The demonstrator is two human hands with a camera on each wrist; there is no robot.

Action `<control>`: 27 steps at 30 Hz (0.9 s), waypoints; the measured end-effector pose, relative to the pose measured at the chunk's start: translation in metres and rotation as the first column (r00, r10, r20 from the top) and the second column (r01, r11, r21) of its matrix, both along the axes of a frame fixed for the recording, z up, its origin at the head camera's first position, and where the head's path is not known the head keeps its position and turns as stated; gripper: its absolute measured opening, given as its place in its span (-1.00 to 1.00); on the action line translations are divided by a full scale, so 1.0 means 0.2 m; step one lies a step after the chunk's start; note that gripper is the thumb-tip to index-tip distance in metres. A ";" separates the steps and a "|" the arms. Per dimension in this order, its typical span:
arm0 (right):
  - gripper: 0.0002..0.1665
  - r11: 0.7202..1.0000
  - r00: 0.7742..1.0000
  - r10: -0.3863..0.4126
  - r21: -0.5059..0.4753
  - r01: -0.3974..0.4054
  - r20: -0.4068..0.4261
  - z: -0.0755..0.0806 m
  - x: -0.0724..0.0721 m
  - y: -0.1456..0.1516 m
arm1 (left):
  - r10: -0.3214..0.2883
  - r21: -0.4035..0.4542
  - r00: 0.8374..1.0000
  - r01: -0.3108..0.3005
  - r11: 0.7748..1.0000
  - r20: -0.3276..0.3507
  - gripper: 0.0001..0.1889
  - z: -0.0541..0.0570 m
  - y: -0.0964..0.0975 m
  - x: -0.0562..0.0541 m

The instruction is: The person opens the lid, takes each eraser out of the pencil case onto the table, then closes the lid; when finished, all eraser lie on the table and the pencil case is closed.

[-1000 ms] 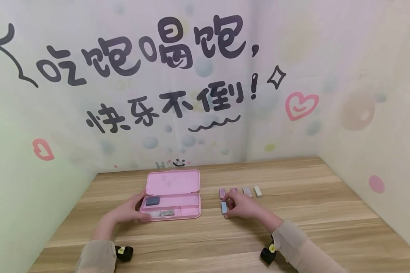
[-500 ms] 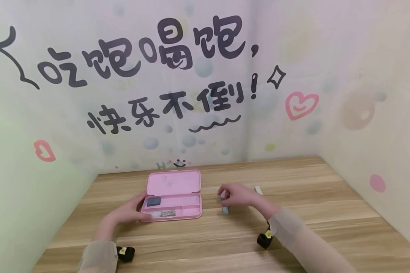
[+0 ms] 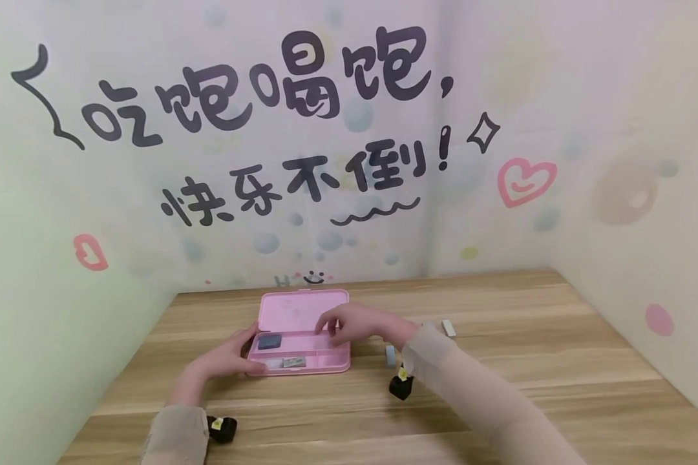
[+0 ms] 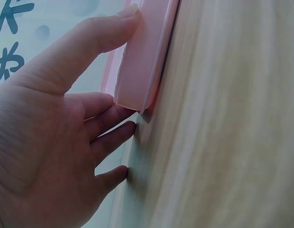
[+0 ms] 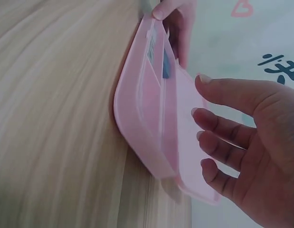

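A pink pencil case lies with its lid raised on the wooden table. My left hand holds its left end, thumb on the front side and fingers behind, as the left wrist view also shows. Inside are a dark blue eraser and a grey-green patterned eraser. Above the case's right part hovers my right hand, fingers bent; in the right wrist view the right hand shows no object, but its index fingertip is hidden, so a small held eraser cannot be ruled out.
Right of the case a light blue eraser lies on the table. A white eraser sits farther right. The right forearm covers the spot where other erasers lay. A printed wall cloth stands behind the table.
My right hand has moved left from the row of erasers to above the pencil case. The left hand stays on the case. The head view has shifted slightly.
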State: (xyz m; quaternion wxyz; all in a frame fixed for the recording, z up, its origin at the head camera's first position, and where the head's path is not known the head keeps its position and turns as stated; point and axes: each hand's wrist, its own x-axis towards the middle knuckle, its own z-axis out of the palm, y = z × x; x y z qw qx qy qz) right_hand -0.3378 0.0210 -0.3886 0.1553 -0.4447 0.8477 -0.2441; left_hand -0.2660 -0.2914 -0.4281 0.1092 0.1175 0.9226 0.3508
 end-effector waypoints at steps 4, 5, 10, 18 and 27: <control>-0.61 0.999 0.999 0.032 0.008 -0.031 -0.033 -0.02 -0.02 -0.12 | 0.001 -0.002 1.000 -0.001 1.000 -0.008 0.16 0.00 -0.01 0.00; -0.59 0.999 0.998 0.034 0.016 -0.034 -0.049 -0.03 -0.03 -0.15 | 0.004 0.001 1.000 -0.004 1.000 -0.005 0.15 0.00 -0.01 -0.01; -0.52 0.998 0.987 0.035 0.056 -0.027 -0.159 -0.05 -0.06 -0.28 | -0.001 0.007 1.000 0.001 1.000 -0.006 0.15 0.00 -0.01 -0.01; -0.50 0.994 0.955 0.006 0.105 0.026 -0.295 -0.12 -0.09 -0.43 | -0.003 0.007 1.000 0.003 1.000 -0.004 0.16 0.01 0.00 0.00; -0.42 0.988 0.955 -0.006 0.148 0.052 -0.295 -0.15 -0.08 -0.52 | -0.003 0.002 1.000 0.003 1.000 -0.012 0.14 0.01 -0.01 -0.01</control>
